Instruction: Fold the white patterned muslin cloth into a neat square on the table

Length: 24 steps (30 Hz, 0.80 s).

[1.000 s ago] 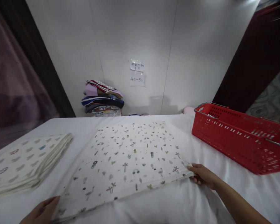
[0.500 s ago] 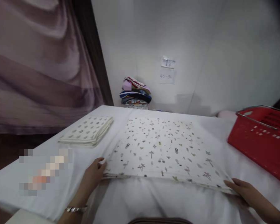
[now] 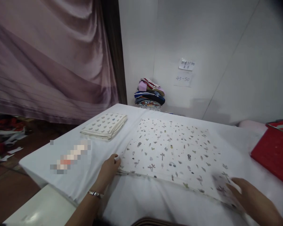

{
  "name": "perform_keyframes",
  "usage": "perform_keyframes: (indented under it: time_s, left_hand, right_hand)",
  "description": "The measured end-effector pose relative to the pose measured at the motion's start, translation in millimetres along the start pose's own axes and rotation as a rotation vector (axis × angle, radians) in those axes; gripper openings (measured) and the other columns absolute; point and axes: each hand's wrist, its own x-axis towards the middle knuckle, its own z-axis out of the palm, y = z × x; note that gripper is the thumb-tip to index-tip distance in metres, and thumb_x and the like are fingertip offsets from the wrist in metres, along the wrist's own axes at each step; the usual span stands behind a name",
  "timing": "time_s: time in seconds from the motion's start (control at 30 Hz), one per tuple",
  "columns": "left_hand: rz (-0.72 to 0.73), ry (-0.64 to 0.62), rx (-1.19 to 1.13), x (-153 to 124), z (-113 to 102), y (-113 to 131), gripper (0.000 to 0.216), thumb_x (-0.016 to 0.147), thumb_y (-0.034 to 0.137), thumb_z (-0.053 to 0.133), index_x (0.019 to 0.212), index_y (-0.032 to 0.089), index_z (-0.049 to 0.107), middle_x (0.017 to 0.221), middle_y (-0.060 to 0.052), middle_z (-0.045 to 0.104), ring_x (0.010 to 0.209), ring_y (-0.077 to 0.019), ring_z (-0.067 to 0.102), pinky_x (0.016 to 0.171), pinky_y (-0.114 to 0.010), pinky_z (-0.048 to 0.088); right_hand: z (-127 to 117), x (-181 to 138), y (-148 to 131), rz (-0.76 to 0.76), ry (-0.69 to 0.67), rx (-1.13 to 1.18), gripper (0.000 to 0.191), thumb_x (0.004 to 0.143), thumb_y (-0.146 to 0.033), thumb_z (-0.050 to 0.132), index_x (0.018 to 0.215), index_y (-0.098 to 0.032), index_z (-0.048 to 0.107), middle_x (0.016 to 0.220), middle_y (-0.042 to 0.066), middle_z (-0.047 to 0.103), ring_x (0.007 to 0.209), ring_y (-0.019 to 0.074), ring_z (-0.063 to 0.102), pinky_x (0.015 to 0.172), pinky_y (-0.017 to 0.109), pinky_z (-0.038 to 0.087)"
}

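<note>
The left hand (image 3: 108,171) is pinching the lower-left corner of the patterned cloth (image 3: 172,149), thumb on top. The right hand (image 3: 248,196), blurred at lower right, is lying on its other near corner; I cannot tell if it is gripping. The cloth is lying flat mid-frame on the white table (image 3: 136,201), with a folded cloth (image 3: 105,125) sitting to its upper left and a red basket (image 3: 273,153) at the right edge.

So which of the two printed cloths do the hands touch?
The large cloth spread flat mid-table: left hand at its near-left corner, right hand on its near-right corner. The smaller folded cloth lies apart.
</note>
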Motion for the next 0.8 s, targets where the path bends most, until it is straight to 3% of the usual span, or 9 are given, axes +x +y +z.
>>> perform_keyframes:
  time_s: [0.07, 0.17, 0.23, 0.33, 0.43, 0.6, 0.7, 0.8]
  left_hand:
    - [0.006, -0.004, 0.018, 2, -1, -1, 0.037, 0.084, 0.032, 0.039, 0.112, 0.012, 0.053, 0.08, -0.007, 0.068, 0.074, -0.02, 0.063, 0.064, -0.027, 0.041]
    - [0.024, -0.008, 0.037, 5, -2, -2, 0.039, 0.084, 0.033, 0.039, 0.115, 0.012, 0.052, 0.081, -0.007, 0.068, 0.075, -0.0198, 0.063, 0.065, -0.027, 0.042]
    - [0.04, -0.006, 0.046, 5, -3, -3, 0.04, 0.085, 0.034, 0.039, 0.116, 0.012, 0.051, 0.082, -0.007, 0.068, 0.077, -0.0199, 0.063, 0.067, -0.027, 0.043]
    - [0.062, 0.021, 0.057, 1, -1, -2, 0.04, 0.085, 0.036, 0.039, 0.115, 0.013, 0.052, 0.084, -0.006, 0.068, 0.078, -0.0197, 0.063, 0.069, -0.027, 0.043]
    - [0.059, 0.062, 0.09, -3, 3, 1, 0.039, 0.085, 0.037, 0.04, 0.114, 0.016, 0.054, 0.086, -0.006, 0.068, 0.08, -0.0202, 0.062, 0.069, -0.028, 0.043]
    - [0.096, 0.183, 0.192, -9, 8, 4, 0.036, 0.086, 0.037, 0.043, 0.111, 0.016, 0.056, 0.1, -0.009, 0.064, 0.092, -0.0239, 0.059, 0.073, -0.032, 0.044]
    - [0.288, 0.332, 0.199, -19, 14, 11, 0.032, 0.087, 0.037, 0.044, 0.105, 0.016, 0.06, 0.103, -0.011, 0.061, 0.099, -0.0246, 0.055, 0.081, -0.034, 0.043]
    - [0.599, 0.276, 0.148, -36, 25, 29, 0.025, 0.087, 0.033, 0.048, 0.098, 0.018, 0.063, 0.099, -0.009, 0.062, 0.096, -0.0217, 0.054, 0.085, -0.034, 0.042]
  right_hand:
    - [19, -4, -45, -0.254, 0.054, -0.161, 0.037, 0.074, -0.051, 0.057, 0.104, -0.03, 0.059, 0.126, 0.012, 0.054, 0.12, 0.033, 0.046, 0.103, 0.051, 0.035]
    - [55, -9, -104, -0.655, -0.162, -0.282, 0.049, 0.088, -0.049, 0.043, 0.131, -0.026, 0.047, 0.144, 0.006, 0.036, 0.134, 0.027, 0.029, 0.109, 0.049, 0.027]
    - [78, -9, -124, -0.824, -0.285, -0.376, 0.053, 0.091, -0.048, 0.039, 0.139, -0.025, 0.038, 0.148, 0.006, 0.028, 0.137, 0.026, 0.019, 0.111, 0.05, 0.021]
    - [100, -5, -125, -0.897, -0.353, -0.49, 0.06, 0.091, -0.053, 0.037, 0.143, -0.024, 0.03, 0.149, 0.008, 0.023, 0.138, 0.0261, 0.015, 0.111, 0.052, 0.016]
    - [105, -2, -114, -0.925, -0.332, -0.531, 0.062, 0.091, -0.054, 0.038, 0.143, -0.023, 0.029, 0.149, 0.01, 0.022, 0.138, 0.0262, 0.015, 0.11, 0.053, 0.016]
    - [103, -14, -110, -1.011, -0.19, -0.455, 0.048, 0.092, -0.044, 0.042, 0.135, -0.022, 0.044, 0.141, 0.01, 0.041, 0.133, 0.0265, 0.03, 0.106, 0.052, 0.026]
    - [107, -25, -113, -1.097, -0.086, -0.358, 0.034, 0.092, -0.034, 0.044, 0.12, -0.02, 0.057, 0.124, 0.012, 0.056, 0.12, 0.0248, 0.045, 0.099, 0.046, 0.037]
    - [113, -29, -119, -1.123, -0.047, -0.319, 0.027, 0.092, -0.029, 0.044, 0.11, -0.019, 0.062, 0.11, 0.012, 0.062, 0.105, 0.0239, 0.053, 0.09, 0.043, 0.044]
